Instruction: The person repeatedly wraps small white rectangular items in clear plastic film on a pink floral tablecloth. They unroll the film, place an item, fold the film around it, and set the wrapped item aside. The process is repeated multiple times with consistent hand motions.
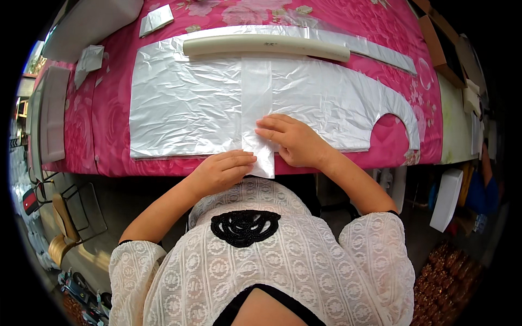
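Across the silvery plastic sheet [179, 108] runs a narrow pale film strip [255, 87], its crinkled near end hanging over the table's front edge. My left hand [225, 167] is at that near end, fingers together over the strip's left border; its thumb is hidden. Slightly farther in, my right hand [291, 138] rests on the strip with fingers stretched out toward the left, some on the film. The sheet lies flat and wrinkled, with a curved cutout near its right end. A long cream tube [266, 45] rests across the far part of the sheet and the strip.
A pink flowered cloth [111, 119] covers the table. Folded silvery pieces [156, 20] lie at the back left, near a large white box-like object [89, 30]. A clear film band [383, 56] stretches behind the tube. Brown cardboard boxes [443, 49] stand at the right.
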`<action>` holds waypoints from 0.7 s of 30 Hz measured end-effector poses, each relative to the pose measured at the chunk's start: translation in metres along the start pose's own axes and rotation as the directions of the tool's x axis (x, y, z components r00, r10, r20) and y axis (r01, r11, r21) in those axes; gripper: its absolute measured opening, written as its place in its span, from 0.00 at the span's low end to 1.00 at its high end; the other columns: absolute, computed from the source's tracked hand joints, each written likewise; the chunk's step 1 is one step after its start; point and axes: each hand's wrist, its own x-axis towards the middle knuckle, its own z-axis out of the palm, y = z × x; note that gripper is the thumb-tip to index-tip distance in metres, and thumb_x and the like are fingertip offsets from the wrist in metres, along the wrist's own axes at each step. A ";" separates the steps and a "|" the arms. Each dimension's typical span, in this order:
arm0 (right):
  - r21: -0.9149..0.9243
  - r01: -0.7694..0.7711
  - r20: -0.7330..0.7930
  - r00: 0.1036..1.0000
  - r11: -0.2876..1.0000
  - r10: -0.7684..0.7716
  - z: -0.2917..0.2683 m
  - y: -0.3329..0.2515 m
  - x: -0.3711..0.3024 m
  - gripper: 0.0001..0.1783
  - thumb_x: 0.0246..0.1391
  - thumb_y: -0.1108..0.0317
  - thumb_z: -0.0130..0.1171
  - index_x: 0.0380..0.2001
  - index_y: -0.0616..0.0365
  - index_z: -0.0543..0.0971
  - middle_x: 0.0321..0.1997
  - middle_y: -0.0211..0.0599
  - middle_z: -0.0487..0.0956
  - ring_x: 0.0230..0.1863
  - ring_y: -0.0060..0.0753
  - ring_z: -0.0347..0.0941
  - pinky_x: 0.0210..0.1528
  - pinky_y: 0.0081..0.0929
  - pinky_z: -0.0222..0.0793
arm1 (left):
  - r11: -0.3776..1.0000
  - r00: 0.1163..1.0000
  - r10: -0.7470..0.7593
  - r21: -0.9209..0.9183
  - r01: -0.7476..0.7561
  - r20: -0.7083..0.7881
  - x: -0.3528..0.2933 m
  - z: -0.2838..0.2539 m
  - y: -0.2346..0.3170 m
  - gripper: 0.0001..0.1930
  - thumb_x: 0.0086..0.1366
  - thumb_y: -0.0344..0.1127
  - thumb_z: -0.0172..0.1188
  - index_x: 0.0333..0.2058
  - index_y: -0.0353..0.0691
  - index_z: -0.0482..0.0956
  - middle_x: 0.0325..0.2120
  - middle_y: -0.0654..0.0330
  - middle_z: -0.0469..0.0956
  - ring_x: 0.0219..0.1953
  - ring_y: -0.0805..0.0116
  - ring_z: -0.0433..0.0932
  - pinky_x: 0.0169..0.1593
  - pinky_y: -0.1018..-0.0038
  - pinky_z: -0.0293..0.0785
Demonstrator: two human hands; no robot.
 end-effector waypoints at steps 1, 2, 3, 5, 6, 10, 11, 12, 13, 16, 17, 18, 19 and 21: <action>-0.019 -0.008 -0.021 1.000 1.000 0.008 0.001 -0.001 0.000 0.24 0.39 0.81 0.53 0.44 0.58 0.76 0.50 0.39 0.74 0.52 0.44 0.69 0.53 0.35 0.67 | 0.998 0.996 -0.039 -0.059 0.035 -0.080 0.003 -0.003 0.002 0.12 0.47 0.24 0.62 0.34 0.36 0.76 0.47 0.54 0.75 0.48 0.59 0.76 0.49 0.67 0.75; -0.038 -0.016 -0.042 0.999 0.999 0.014 0.002 -0.002 0.000 0.23 0.39 0.81 0.54 0.44 0.58 0.76 0.50 0.39 0.74 0.51 0.44 0.70 0.53 0.34 0.67 | 0.991 0.984 -0.083 -0.119 0.065 -0.157 0.005 -0.004 0.003 0.13 0.44 0.23 0.64 0.32 0.36 0.76 0.46 0.54 0.75 0.47 0.59 0.76 0.48 0.67 0.75; -0.059 -0.031 -0.080 0.996 0.998 0.026 0.005 -0.002 0.000 0.22 0.39 0.80 0.55 0.43 0.58 0.76 0.49 0.38 0.74 0.51 0.43 0.70 0.52 0.34 0.67 | 0.989 0.985 -0.096 -0.124 0.078 -0.145 0.006 -0.009 0.001 0.17 0.43 0.23 0.65 0.36 0.38 0.76 0.49 0.54 0.74 0.49 0.58 0.75 0.50 0.66 0.73; -0.099 -0.062 -0.154 0.987 0.993 0.046 0.012 -0.002 0.000 0.21 0.39 0.79 0.56 0.41 0.58 0.77 0.48 0.38 0.75 0.50 0.43 0.70 0.51 0.34 0.68 | 0.995 0.993 -0.103 0.008 0.104 -0.060 0.018 -0.015 0.000 0.21 0.43 0.24 0.65 0.40 0.38 0.75 0.50 0.55 0.72 0.52 0.57 0.72 0.53 0.64 0.71; -0.112 -0.064 -0.161 0.986 0.992 0.045 0.012 -0.002 0.000 0.20 0.39 0.78 0.57 0.41 0.58 0.77 0.48 0.38 0.75 0.49 0.42 0.71 0.50 0.34 0.68 | 0.991 0.994 -0.112 0.075 0.113 -0.020 0.024 -0.019 -0.002 0.22 0.44 0.25 0.65 0.42 0.38 0.74 0.51 0.55 0.72 0.53 0.56 0.71 0.54 0.63 0.70; -0.155 -0.064 -0.185 0.982 0.986 0.034 0.011 0.002 0.000 0.17 0.39 0.77 0.59 0.38 0.57 0.78 0.44 0.36 0.77 0.44 0.40 0.72 0.45 0.32 0.71 | 0.944 0.972 -0.231 0.252 0.212 0.050 0.027 -0.013 -0.020 0.26 0.46 0.32 0.63 0.48 0.37 0.72 0.53 0.55 0.69 0.56 0.58 0.67 0.57 0.64 0.66; -0.164 -0.062 -0.190 0.981 0.985 0.030 0.011 0.003 0.000 0.17 0.39 0.77 0.59 0.37 0.57 0.78 0.43 0.36 0.77 0.43 0.39 0.73 0.43 0.31 0.71 | 0.940 0.976 -0.220 0.271 0.209 0.011 0.027 -0.010 -0.022 0.28 0.46 0.30 0.62 0.50 0.36 0.70 0.50 0.54 0.72 0.53 0.57 0.71 0.55 0.64 0.68; -0.137 -0.070 -0.199 0.979 0.988 0.042 0.010 0.004 0.001 0.15 0.40 0.77 0.59 0.36 0.57 0.79 0.41 0.35 0.78 0.41 0.39 0.73 0.42 0.31 0.71 | 0.942 0.974 -0.227 0.252 0.220 -0.005 0.028 -0.009 -0.026 0.28 0.47 0.30 0.62 0.50 0.36 0.70 0.48 0.54 0.73 0.52 0.57 0.72 0.54 0.64 0.68; -0.109 -0.079 -0.209 0.976 0.991 0.055 0.008 0.005 0.002 0.14 0.41 0.76 0.59 0.36 0.57 0.79 0.38 0.35 0.78 0.39 0.38 0.74 0.41 0.31 0.71 | 0.944 0.972 -0.234 0.233 0.232 -0.020 0.028 -0.007 -0.030 0.28 0.47 0.30 0.61 0.50 0.36 0.70 0.47 0.54 0.75 0.50 0.57 0.73 0.53 0.64 0.69; 0.048 -0.274 -0.209 0.938 0.960 0.278 0.003 0.006 0.010 0.07 0.46 0.70 0.58 0.30 0.60 0.80 0.27 0.35 0.79 0.31 0.35 0.75 0.36 0.29 0.71 | 0.895 0.895 -0.442 0.036 0.445 -0.060 0.042 -0.013 -0.028 0.23 0.55 0.29 0.56 0.51 0.34 0.70 0.41 0.53 0.78 0.40 0.59 0.78 0.45 0.69 0.73; 0.111 -0.364 -0.194 0.905 0.925 0.379 0.001 0.007 0.014 0.08 0.48 0.68 0.58 0.28 0.62 0.80 0.23 0.35 0.79 0.27 0.33 0.75 0.34 0.28 0.71 | 0.800 0.800 -0.599 -0.092 0.593 -0.044 0.047 -0.014 -0.027 0.21 0.58 0.29 0.55 0.52 0.33 0.69 0.41 0.52 0.78 0.38 0.60 0.79 0.43 0.70 0.74; 0.228 -0.516 -0.103 0.831 0.826 0.547 -0.005 0.006 0.022 0.09 0.49 0.67 0.57 0.26 0.62 0.80 0.21 0.35 0.78 0.25 0.32 0.75 0.32 0.27 0.70 | 0.667 0.681 -0.732 -0.213 0.714 -0.008 0.051 -0.014 -0.027 0.20 0.60 0.29 0.54 0.52 0.32 0.69 0.41 0.52 0.78 0.37 0.62 0.79 0.41 0.72 0.74; 0.325 -0.648 0.009 0.730 0.689 0.683 -0.013 0.007 0.033 0.11 0.51 0.66 0.56 0.25 0.63 0.80 0.19 0.36 0.78 0.23 0.31 0.75 0.31 0.27 0.69 | 0.551 0.595 -0.804 -0.394 0.736 -0.012 0.055 -0.014 -0.032 0.20 0.65 0.34 0.50 0.53 0.31 0.67 0.40 0.50 0.78 0.34 0.64 0.80 0.38 0.74 0.75; 0.436 -0.754 0.172 0.605 0.491 0.777 -0.017 0.019 0.046 0.14 0.52 0.64 0.55 0.22 0.64 0.79 0.16 0.36 0.77 0.19 0.25 0.75 0.26 0.24 0.69 | 0.568 0.570 -0.804 -0.506 0.649 -0.169 0.059 -0.009 -0.042 0.20 0.66 0.36 0.50 0.54 0.32 0.67 0.42 0.49 0.77 0.36 0.65 0.80 0.38 0.73 0.75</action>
